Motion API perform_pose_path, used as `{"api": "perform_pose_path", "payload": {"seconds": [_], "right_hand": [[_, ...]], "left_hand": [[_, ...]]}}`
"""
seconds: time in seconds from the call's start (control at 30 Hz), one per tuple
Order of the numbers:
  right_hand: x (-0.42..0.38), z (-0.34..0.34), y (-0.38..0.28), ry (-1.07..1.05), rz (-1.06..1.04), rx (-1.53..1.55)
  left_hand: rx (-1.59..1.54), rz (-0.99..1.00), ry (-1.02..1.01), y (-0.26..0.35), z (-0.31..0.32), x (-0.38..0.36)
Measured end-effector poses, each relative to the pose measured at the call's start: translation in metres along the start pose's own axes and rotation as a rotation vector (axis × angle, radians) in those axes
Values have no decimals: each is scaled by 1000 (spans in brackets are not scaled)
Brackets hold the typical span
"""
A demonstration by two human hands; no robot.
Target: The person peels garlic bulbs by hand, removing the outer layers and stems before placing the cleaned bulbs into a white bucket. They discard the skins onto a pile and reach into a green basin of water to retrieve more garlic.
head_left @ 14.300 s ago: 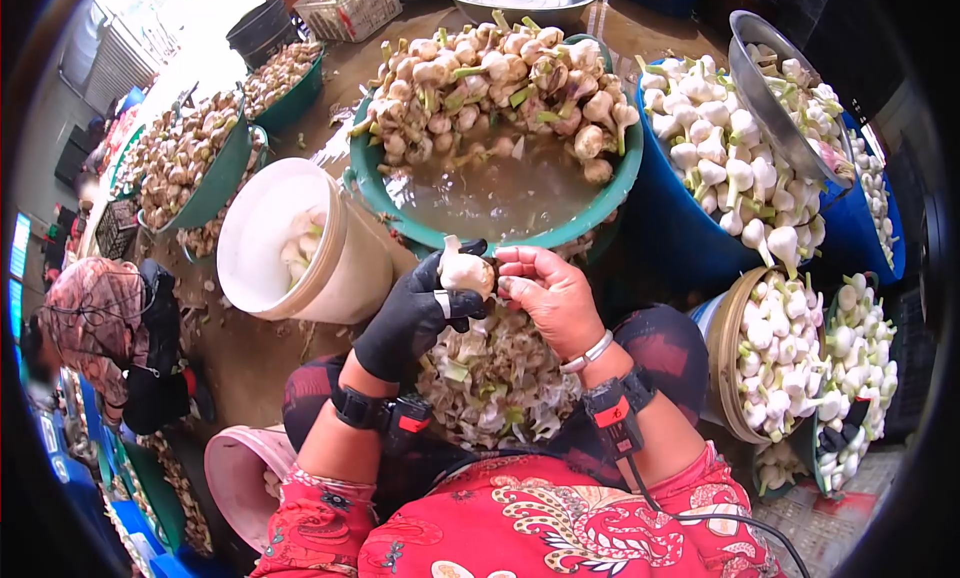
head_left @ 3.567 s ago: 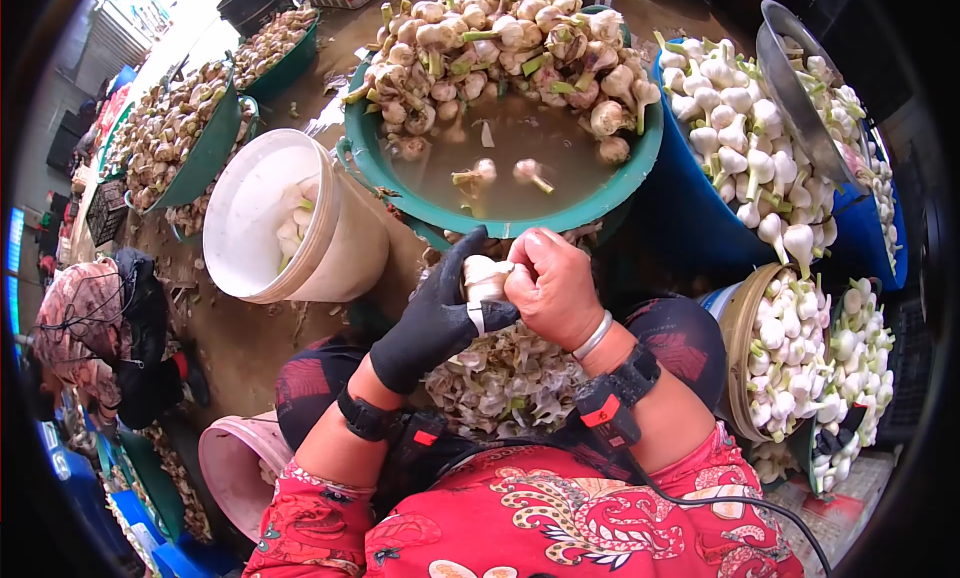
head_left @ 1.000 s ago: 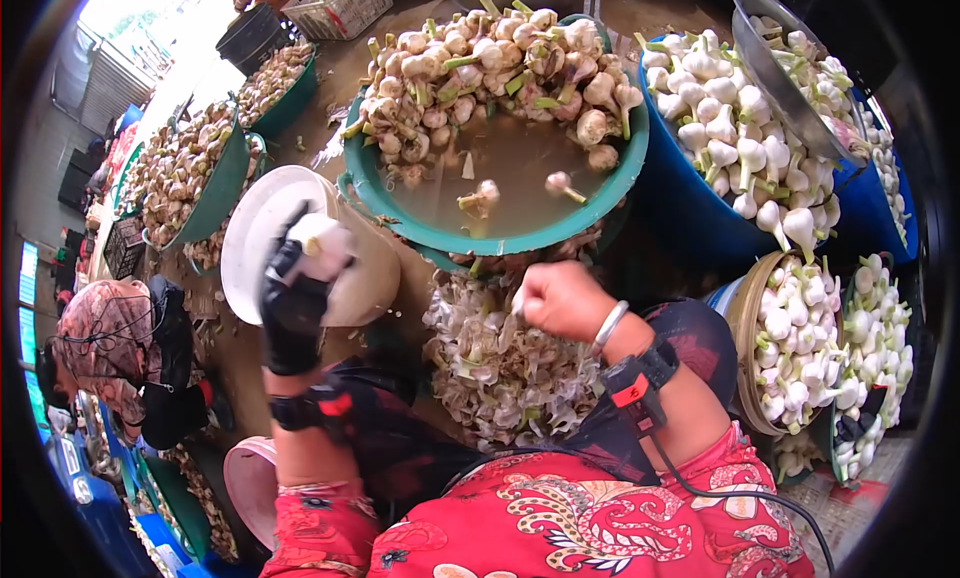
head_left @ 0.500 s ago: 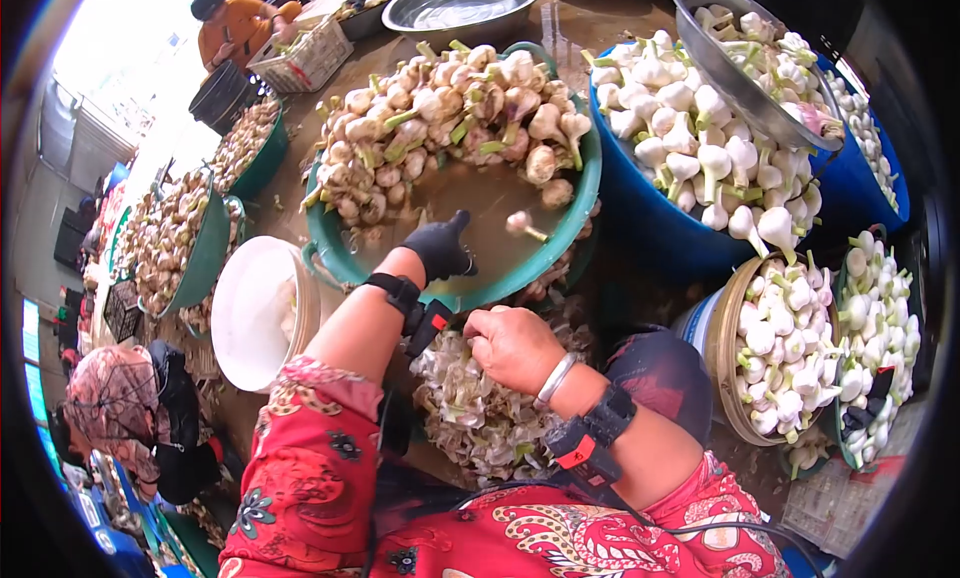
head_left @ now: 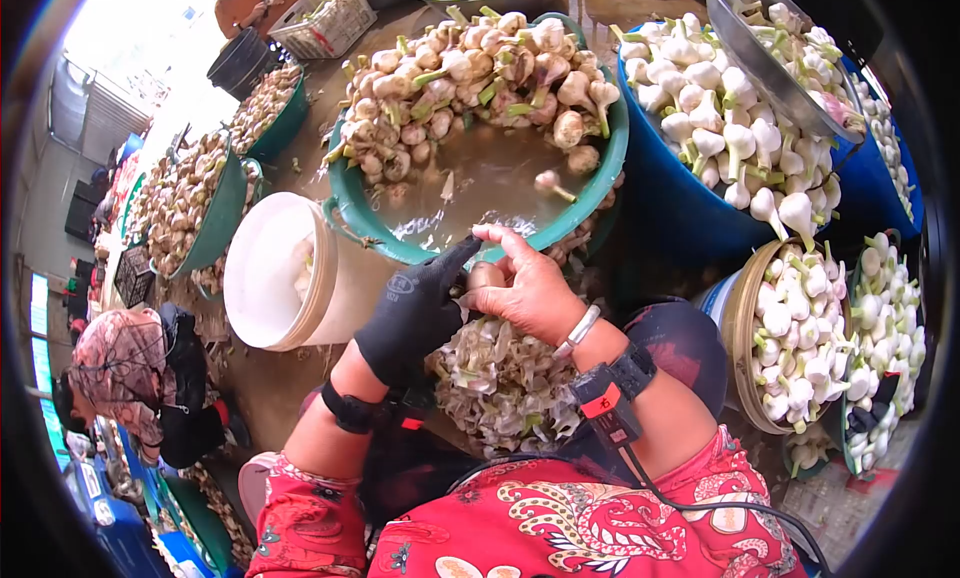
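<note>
Garlic bulb (head_left: pixel 486 276) between left hand (head_left: pixel 414 306), right hand (head_left: pixel 532 292).

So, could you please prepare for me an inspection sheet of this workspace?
Surface: brown floor, littered with scraps.
Work items: garlic bulb, partly hidden; green basin holding murky water and more bulbs; white bucket with some pale garlic inside.
Clutter: heap of garlic peelings between the knees.
Hands: black-gloved left hand and bare right hand, fingers of both around the bulb.
Cables: one black cable, from the right wrist device across the red clothing.
Surroundings: blue barrel heaped with white garlic, right; co-worker, left.
</note>
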State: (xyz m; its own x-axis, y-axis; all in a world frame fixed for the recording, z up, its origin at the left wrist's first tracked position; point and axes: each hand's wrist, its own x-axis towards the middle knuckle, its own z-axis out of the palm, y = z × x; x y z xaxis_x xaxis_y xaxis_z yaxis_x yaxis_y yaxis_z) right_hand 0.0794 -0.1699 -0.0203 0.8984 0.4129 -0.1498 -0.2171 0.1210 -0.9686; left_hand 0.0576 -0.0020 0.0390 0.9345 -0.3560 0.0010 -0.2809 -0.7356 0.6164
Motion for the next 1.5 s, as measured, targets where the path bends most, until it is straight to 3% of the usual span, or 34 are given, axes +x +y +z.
{"api": "perform_pose_path", "payload": {"seconds": [0.03, 0.1, 0.13, 0.17, 0.27, 0.37, 0.5, 0.73, 0.87, 0.93, 1.07, 1.13, 1.17, 1.23, 1.27, 1.4, 1.43, 1.5], "right_hand": [[-3, 3, -2, -9, -1, -4], [-9, 8, -6, -48, -47, 108], [-9, 10, -5, -33, -61, 208], [-10, 10, -7, -39, -62, 201], [-7, 13, -8, 49, -48, 260], [-6, 23, -3, 48, -176, 104], [-6, 30, 1, 166, -375, -238], [-3, 21, 7, 123, -109, 213], [-4, 23, 3, 108, -117, 207], [-3, 23, 5, 129, -180, 77], [-4, 30, 10, 135, -246, 108], [-6, 27, 4, 31, 31, 350], [-6, 23, 2, 33, 34, 350], [-6, 14, -1, -211, 400, 527], [-4, 12, 1, -228, 481, 588], [-5, 3, -3, -271, 641, 683], [-6, 4, -4, -273, 642, 679], [-8, 6, -8, -142, 473, 513]], "left_hand": [[0, -5, 9, -3, -1, -7], [-448, -149, 30, -11, -1, -20], [-668, -195, 138, -12, 3, -24], [-671, -193, 147, -16, 3, -29], [-1203, -467, 236, -26, 10, -36], [-1458, -364, 195, -31, 22, -31], [-1294, -310, 244, -35, 29, -23], [-1347, -324, 188, -25, 18, -24], [-1302, -327, 188, -20, 14, -27], [-1454, -359, 210, -17, 13, -27], [-1357, -430, 214, -32, 23, -29], [-1055, -381, 185, -39, 24, -29], [-1057, -383, 182, -45, 27, -29], [-699, -209, 314, -52, 33, -30], [-436, -113, 338, -53, 35, -28], [-146, 59, 381, -45, 31, -25], [-148, 58, 385, -43, 32, -26], [-838, -237, 310, -39, 34, -29]]}}
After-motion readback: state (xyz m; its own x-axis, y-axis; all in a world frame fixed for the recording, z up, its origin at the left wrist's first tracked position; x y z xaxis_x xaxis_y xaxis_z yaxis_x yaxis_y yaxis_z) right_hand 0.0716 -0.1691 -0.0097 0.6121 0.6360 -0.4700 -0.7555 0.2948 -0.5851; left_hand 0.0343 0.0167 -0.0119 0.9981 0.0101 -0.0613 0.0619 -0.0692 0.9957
